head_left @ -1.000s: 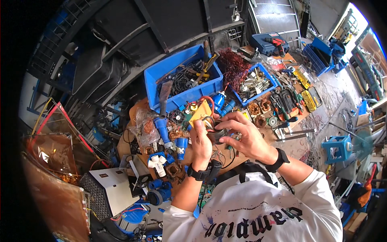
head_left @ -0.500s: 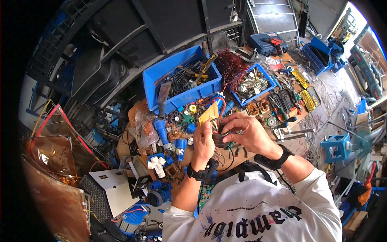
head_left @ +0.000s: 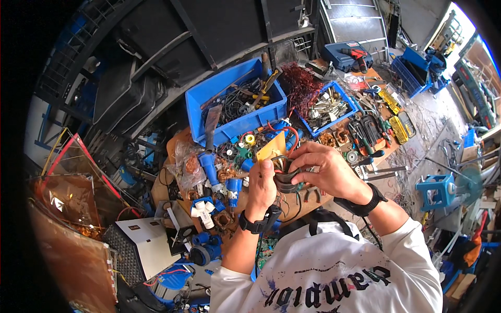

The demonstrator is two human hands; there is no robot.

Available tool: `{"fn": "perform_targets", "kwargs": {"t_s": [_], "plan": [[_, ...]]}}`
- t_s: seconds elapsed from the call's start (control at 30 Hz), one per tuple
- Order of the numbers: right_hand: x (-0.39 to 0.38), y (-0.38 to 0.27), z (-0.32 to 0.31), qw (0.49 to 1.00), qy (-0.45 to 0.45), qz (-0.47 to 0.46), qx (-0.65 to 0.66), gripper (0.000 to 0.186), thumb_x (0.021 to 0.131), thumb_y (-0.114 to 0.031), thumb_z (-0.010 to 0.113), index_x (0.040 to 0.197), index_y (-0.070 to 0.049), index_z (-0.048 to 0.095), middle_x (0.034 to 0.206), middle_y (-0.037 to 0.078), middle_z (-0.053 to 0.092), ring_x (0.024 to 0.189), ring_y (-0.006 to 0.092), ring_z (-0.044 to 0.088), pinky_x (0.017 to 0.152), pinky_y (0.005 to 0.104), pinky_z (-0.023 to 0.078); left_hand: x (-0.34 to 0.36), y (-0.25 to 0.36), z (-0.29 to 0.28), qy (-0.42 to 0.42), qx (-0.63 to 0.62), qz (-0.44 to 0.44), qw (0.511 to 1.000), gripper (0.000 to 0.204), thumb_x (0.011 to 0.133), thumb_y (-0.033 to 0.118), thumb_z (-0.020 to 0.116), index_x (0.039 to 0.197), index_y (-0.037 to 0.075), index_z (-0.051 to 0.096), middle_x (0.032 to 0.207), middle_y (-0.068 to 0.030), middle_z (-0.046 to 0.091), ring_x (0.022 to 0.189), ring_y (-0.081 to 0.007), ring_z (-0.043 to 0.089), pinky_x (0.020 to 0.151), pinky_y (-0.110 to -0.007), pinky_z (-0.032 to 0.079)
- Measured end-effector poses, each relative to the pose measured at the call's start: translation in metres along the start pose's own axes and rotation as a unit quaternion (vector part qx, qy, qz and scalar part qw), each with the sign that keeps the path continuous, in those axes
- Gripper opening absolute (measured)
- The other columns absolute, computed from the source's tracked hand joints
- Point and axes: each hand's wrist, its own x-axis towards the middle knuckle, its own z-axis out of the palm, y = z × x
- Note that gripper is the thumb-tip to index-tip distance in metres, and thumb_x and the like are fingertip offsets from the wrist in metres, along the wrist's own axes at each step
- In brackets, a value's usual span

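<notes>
Bench v. crowded. Far side: big blue plastic crate [head_left: 242, 125] full of dark cables & tools; reddish-brown tangle of fine wire [head_left: 301, 88] just R of it; then shallow blue plastic tray [head_left: 335, 124] w/ metal pcs. Beyond, red-and-black power drill [head_left: 359, 58] on a blue hard case [head_left: 331, 56]. Far R of bench: yellow plastic tool holder [head_left: 402, 130].

Closer in, L side: blue plastic cylindrical connectors [head_left: 234, 191] near L hand [head_left: 262, 185], white plastic branched pipe fitting [head_left: 204, 215] a bit nearer the body. Clutter fills the bench L of & beyond the hands.

Flat yellow board [head_left: 272, 148] sticks up past L thumb, L hand clamped on it. Dark rounded pc [head_left: 285, 183] sits btwn the hands, just below the board; R hand [head_left: 326, 169] has thumb & fingers pinched on it, hiding part. Can't tell how pc & board join. Red wire [head_left: 294, 133] loops behind, near R fingertips.
</notes>
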Motion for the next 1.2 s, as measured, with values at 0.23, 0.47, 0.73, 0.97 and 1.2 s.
{"fn": "perform_targets", "kwargs": {"t_s": [0.23, 0.47, 0.73, 0.97, 1.2], "plan": [[-0.006, -0.012, 0.003, 0.997, 0.023, -0.042, -0.063, 0.025, 0.076, -0.012, 0.077, 0.098, -0.004, 0.07, 0.1, 0.013, 0.063, 0.095, 0.0311, 0.063, 0.084, 0.0376, 0.052, -0.003, -0.003, 0.003, 0.016, 0.053, 0.017, 0.998, 0.06, 0.102, 0.051, 0.036, 0.105, -0.001, 0.065, 0.089, -0.005, 0.066, 0.078, -0.012, 0.058, 0.068, -0.027, 0.046], [-0.003, -0.012, 0.006, 0.997, 0.032, -0.04, -0.058, 0.024, 0.076, -0.013, 0.077, 0.097, -0.004, 0.069, 0.099, 0.014, 0.063, 0.092, 0.0311, 0.063, 0.082, 0.0378, 0.052, -0.005, 0.0, 0.002, -0.002, 0.079, 0.007, 0.997, 0.07, 0.101, 0.058, 0.028, 0.112, -0.003, 0.061, 0.098, -0.009, 0.068, 0.088, -0.0166, 0.065, 0.077, -0.03, 0.052], [0.003, -0.008, 0.014, 0.997, 0.066, 0.004, 0.024, 0.022, 0.077, -0.013, 0.078, 0.094, -0.003, 0.069, 0.093, 0.011, 0.063, 0.08, 0.0226, 0.066, 0.072, 0.0327, 0.053, -0.003, -0.013, -0.003, -0.004, -0.006, -0.052, 0.999, 0.074, 0.099, 0.062, 0.027, 0.127, -0.002, 0.053, 0.112, -0.0109, 0.065, 0.096, -0.0185, 0.066, 0.082, -0.031, 0.055], [0.006, -0.01, 0.021, 0.992, 0.118, 0.026, 0.033, 0.033, 0.072, -0.015, 0.084, 0.096, -0.003, 0.065, 0.083, 0.008, 0.066, 0.071, 0.0163, 0.066, 0.064, 0.0294, 0.053, -0.007, -0.002, -0.001, -0.009, -0.085, -0.079, 0.993, 0.074, 0.099, 0.063, 0.027, 0.129, 0.0, 0.051, 0.115, -0.0099, 0.063, 0.101, -0.0188, 0.064, 0.086, -0.032, 0.053], [0.011, -0.001, 0.029, 0.98, 0.11, 0.106, 0.129, 0.045, 0.073, -0.014, 0.085, 0.105, -0.001, 0.057, 0.088, 0.006, 0.067, 0.079, 0.0089, 0.065, 0.07, 0.0258, 0.054, -0.004, 0.004, 0.0, 0.02, -0.091, -0.071, 0.993, 0.068, 0.101, 0.058, 0.026, 0.127, 0.0, 0.052, 0.111, -0.0087, 0.063, 0.1, -0.0173, 0.063, 0.087, -0.032, 0.051]]}}
